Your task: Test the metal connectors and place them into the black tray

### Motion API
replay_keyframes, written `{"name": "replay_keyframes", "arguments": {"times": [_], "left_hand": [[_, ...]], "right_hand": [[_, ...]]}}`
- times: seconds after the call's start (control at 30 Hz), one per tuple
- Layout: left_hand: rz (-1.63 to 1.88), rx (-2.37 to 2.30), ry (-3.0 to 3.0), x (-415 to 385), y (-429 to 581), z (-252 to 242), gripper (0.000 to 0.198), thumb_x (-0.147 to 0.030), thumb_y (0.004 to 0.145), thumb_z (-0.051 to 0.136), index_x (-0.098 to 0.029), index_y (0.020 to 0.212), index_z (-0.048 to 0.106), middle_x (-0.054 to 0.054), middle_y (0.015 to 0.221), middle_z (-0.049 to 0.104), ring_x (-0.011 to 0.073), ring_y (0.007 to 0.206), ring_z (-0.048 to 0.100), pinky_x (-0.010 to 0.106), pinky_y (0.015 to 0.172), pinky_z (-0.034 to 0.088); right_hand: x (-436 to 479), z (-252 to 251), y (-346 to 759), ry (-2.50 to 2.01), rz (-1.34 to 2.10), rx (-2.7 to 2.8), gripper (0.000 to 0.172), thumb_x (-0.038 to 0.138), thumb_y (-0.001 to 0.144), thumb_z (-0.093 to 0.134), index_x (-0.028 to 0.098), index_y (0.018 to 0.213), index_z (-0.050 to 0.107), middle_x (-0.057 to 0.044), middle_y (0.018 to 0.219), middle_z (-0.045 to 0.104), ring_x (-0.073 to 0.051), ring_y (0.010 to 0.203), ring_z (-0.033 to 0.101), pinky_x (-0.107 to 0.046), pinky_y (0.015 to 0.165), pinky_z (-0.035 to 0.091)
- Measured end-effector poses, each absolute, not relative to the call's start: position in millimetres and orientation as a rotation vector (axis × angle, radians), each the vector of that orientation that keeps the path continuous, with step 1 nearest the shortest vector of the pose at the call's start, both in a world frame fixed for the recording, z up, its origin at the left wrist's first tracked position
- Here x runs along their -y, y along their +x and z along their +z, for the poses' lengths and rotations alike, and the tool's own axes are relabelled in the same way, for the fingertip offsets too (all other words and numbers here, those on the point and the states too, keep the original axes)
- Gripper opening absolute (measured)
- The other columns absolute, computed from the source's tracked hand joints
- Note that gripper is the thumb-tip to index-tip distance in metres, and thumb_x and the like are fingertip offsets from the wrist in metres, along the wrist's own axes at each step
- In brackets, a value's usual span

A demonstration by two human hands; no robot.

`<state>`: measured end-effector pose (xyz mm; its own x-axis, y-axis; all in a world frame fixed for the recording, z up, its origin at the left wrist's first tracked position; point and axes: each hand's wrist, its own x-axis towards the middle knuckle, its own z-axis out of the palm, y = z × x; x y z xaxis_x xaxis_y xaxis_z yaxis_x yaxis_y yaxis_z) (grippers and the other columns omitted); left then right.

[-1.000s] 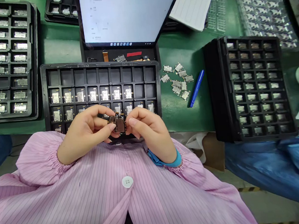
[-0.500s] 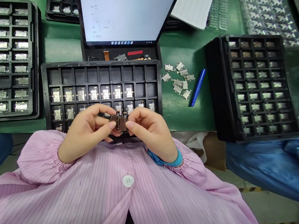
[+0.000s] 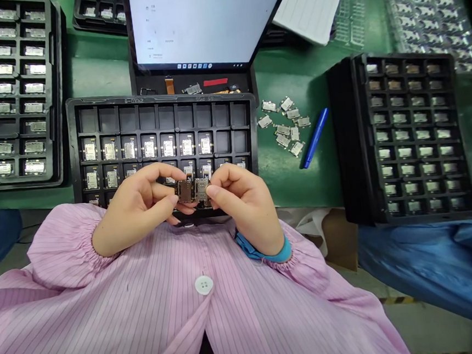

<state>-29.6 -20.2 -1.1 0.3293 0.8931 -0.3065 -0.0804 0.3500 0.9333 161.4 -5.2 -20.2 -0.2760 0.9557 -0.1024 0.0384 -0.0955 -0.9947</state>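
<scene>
My left hand (image 3: 139,204) and my right hand (image 3: 244,198) meet close to my chest, over the near edge of a black compartment tray (image 3: 77,152). Between the fingertips of both hands sits a small metal card-socket part (image 3: 193,190), which now shows as two square halves lying side by side. The left thumb and forefinger pinch its left half, the right thumb and forefinger its right half. The tray's two middle rows hold several similar parts; its far row is empty.
A lit tablet screen (image 3: 201,20) leans behind the tray. Several loose metal parts (image 3: 285,126) and a blue pen (image 3: 315,137) lie on the green mat to the right. More black trays stand at left (image 3: 5,92) and right (image 3: 409,134). A clear blister tray (image 3: 428,17) lies at the far right.
The part between my fingers has been turned and spread from a stacked brown block into two flat halves side by side. Both hands have stayed in place.
</scene>
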Motion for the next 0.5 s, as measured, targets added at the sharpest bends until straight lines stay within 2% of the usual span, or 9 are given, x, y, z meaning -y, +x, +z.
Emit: {"name": "replay_keyframes", "arguments": {"times": [0.5], "left_hand": [[0.787,-1.029,0.996,20.8,-30.1,-0.9,0.024,-0.01,0.085,0.059,-0.016,0.107,0.052,0.005,0.082,0.077,0.0182,0.081,0.075,0.018,0.058,0.061]], "right_hand": [[5.0,-20.7,161.7,-1.179,1.476,1.365,0.018,0.022,0.081,0.062,0.02,0.068,0.051,0.006,0.058,0.048,-0.008,0.05,0.041,-0.023,0.047,0.03]]}}
